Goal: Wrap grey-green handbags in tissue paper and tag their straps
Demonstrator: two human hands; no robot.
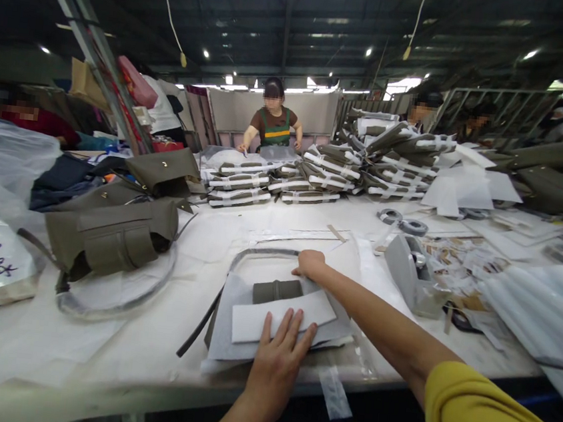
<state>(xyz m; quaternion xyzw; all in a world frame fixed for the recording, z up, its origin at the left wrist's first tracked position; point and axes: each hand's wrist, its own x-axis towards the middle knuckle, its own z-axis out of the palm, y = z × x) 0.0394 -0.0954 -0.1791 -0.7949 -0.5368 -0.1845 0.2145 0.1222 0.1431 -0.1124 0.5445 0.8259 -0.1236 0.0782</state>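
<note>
My left hand (279, 355) lies flat with its fingers spread on a white foam strip (250, 320). Under the strip, a sheet of pale tissue paper (228, 339) covers most of a dark olive bag. Part of the bag's olive front (276, 291) shows above the strip. My right hand (311, 264) is closed at the far side, its fingers curled around the bag's handle (262, 252), which is wrapped in greyish film. A dark strap (197, 326) sticks out at the bag's left.
Left on the table (182, 388) lies another olive handbag (118, 237) with a wrapped handle. Stacks of wrapped bags (315, 174) stand at the back, with a co-worker (273, 119) behind. To the right are a tape dispenser (408, 271), tape rolls (401, 221) and foam sheets (548, 306).
</note>
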